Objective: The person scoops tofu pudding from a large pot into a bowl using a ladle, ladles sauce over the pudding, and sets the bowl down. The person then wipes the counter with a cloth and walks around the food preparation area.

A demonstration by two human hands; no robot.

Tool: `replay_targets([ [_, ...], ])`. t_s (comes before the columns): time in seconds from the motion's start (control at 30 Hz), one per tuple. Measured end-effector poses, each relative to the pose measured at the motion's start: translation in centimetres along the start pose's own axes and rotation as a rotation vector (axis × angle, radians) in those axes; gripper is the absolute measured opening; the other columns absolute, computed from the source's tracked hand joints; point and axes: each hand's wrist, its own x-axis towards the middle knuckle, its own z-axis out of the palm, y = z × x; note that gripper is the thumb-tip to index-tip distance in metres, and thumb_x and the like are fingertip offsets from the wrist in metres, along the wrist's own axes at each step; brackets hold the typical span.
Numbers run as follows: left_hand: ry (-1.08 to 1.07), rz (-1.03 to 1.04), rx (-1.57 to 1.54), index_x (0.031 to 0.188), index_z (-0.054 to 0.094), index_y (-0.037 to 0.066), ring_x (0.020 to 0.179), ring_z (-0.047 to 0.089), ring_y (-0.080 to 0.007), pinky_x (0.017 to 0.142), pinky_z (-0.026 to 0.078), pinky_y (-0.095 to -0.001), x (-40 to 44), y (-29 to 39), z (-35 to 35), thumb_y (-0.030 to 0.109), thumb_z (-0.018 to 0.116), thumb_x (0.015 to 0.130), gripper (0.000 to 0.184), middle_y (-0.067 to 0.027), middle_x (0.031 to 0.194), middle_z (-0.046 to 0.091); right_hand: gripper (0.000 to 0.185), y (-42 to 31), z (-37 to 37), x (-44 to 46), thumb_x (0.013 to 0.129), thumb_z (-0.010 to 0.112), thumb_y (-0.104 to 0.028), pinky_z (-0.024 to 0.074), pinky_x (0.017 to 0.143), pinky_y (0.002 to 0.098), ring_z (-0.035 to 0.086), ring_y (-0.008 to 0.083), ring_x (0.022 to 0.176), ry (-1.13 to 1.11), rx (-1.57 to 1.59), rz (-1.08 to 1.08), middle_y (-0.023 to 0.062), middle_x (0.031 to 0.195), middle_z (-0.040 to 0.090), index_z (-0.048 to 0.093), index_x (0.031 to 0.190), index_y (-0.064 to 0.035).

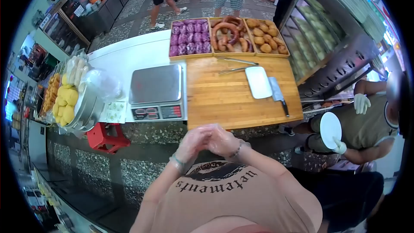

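Both my hands wear thin clear plastic gloves and meet in front of my chest, just off the front edge of the wooden cutting board (237,99). My left hand (192,143) is closed, its fingers curled against my right hand (223,141), which is closed as well. Whatever may lie between them is hidden. On the board are a white tray (258,82), a cleaver (278,92) with a black handle, and metal tongs (236,62). Left of the board stands a digital scale (156,86) with a bare steel platform.
Behind the board sit trays of purple wrapped food (189,39), sausages (226,34) and brown fried pieces (266,36). Yellow buns (64,103) fill a steamer at left, above a red stool (108,137). At right, a gloved person holds a white plate (330,130) beside a glass cabinet (315,34).
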Motion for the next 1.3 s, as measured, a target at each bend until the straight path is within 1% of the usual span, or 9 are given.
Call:
replay_targets([
  [0.07, 0.028, -0.017, -0.126, 0.125, 0.050, 0.001, 0.103, 0.059, -0.0169, 0.092, 0.048, -0.0301, -3.1, 3.1, -6.1, 0.023, 0.057, 0.091, 0.040, -0.0123, 0.118, 0.058, 0.057, 3.9, 3.2, 6.2, 0.098, 0.035, -0.048, 0.0399, 0.101, 0.0390, 0.055, 0.0239, 0.112, -0.077, 0.195, 0.007, 0.0129, 0.124, 0.055, 0.045, 0.130, -0.0015],
  [0.13, 0.112, 0.419, -0.252, 0.138, 0.029, 0.002, 0.120, 0.047, -0.0176, 0.101, 0.041, -0.0337, -7.1, 1.9, -12.6, 0.022, 0.054, 0.094, 0.055, -0.0169, 0.136, 0.042, 0.065, 7.7, 6.9, 12.6, 0.097, 0.032, -0.053, 0.0394, 0.102, 0.0383, 0.055, 0.0232, 0.111, -0.120, 0.379, 0.058, 0.0137, 0.126, 0.054, 0.042, 0.132, 0.0015],
  [0.23, 0.542, 0.344, -0.040, 0.120, 0.049, 0.004, 0.086, 0.060, -0.0105, 0.075, 0.053, -0.0242, -12.4, 5.0, -21.2, 0.017, 0.053, 0.096, 0.027, -0.0058, 0.103, 0.061, 0.061, 14.3, 11.3, 20.0, 0.099, 0.031, -0.050, 0.0358, 0.104, 0.0354, 0.047, 0.0190, 0.122, -0.207, 0.318, 0.158, 0.0110, 0.131, 0.051, 0.042, 0.134, -0.0014],
  [0.3, 0.530, 0.357, -0.016, 0.113, 0.051, 0.006, 0.082, 0.061, -0.0091, 0.068, 0.053, -0.0225, -16.1, 5.6, -26.0, 0.022, 0.051, 0.097, 0.022, -0.0052, 0.098, 0.062, 0.058, 17.0, 14.1, 23.5, 0.100, 0.030, -0.046, 0.0316, 0.108, 0.0354, 0.040, 0.0204, 0.129, -0.184, 0.315, 0.284, 0.0107, 0.138, 0.044, 0.038, 0.138, -0.0032],
  [0.6, 0.698, 0.449, -0.382, 0.117, 0.050, 0.007, 0.092, 0.061, -0.0153, 0.070, 0.055, -0.0284, -20.6, 9.1, -33.3, 0.033, 0.051, 0.097, 0.033, -0.0061, 0.106, 0.060, 0.063, 23.2, 17.8, 32.9, 0.100, 0.031, -0.045, 0.0179, 0.115, 0.0372, 0.021, 0.0225, 0.141, -0.290, 0.091, 0.268, 0.0117, 0.152, 0.022, 0.018, 0.148, -0.0058],
  [0.73, 0.625, 0.183, 0.102, 0.129, 0.043, 0.002, 0.100, 0.058, -0.0180, 0.079, 0.054, -0.0349, -22.6, 12.4, -34.7, 0.020, 0.055, 0.095, 0.040, -0.0093, 0.118, 0.055, 0.062, 23.5, 19.6, 39.1, 0.100, 0.031, -0.046, 0.0174, 0.115, 0.0411, 0.021, 0.0283, 0.140, -0.279, 0.123, 0.208, 0.0110, 0.152, 0.022, 0.020, 0.148, -0.0084],
  [0.97, 0.669, 0.290, 0.160, 0.133, 0.042, 0.004, 0.108, 0.054, -0.0204, 0.091, 0.046, -0.0334, -25.9, 14.3, -41.0, 0.015, 0.061, 0.092, 0.047, -0.0099, 0.127, 0.052, 0.062, 28.3, 25.8, 50.0, 0.098, 0.030, -0.046, 0.0191, 0.113, 0.0391, 0.021, 0.0247, 0.140, -0.504, 0.077, 0.354, 0.0062, 0.153, 0.020, 0.016, 0.150, -0.0134],
  [1.13, 0.774, 0.350, 0.149, 0.128, 0.047, 0.003, 0.110, 0.052, -0.0195, 0.094, 0.042, -0.0325, -31.3, 13.9, -48.4, 0.011, 0.060, 0.092, 0.040, -0.0087, 0.126, 0.053, 0.073, 33.3, 31.1, 55.2, 0.094, 0.044, -0.052, 0.0219, 0.112, 0.0394, 0.023, 0.0246, 0.140, -0.618, 0.150, 0.389, 0.0070, 0.152, 0.022, 0.016, 0.150, -0.0136],
  [1.3, 0.769, 0.350, -0.070, 0.124, 0.049, 0.001, 0.110, 0.050, -0.0182, 0.095, 0.041, -0.0329, -39.5, 16.2, -54.2, 0.021, 0.061, 0.091, 0.040, -0.0087, 0.123, 0.053, 0.063, 43.7, 36.6, 59.5, 0.097, 0.033, -0.054, 0.0276, 0.110, 0.0408, 0.031, 0.0235, 0.135, -0.736, 0.220, 0.502, 0.0085, 0.147, 0.031, 0.025, 0.147, -0.0166],
])
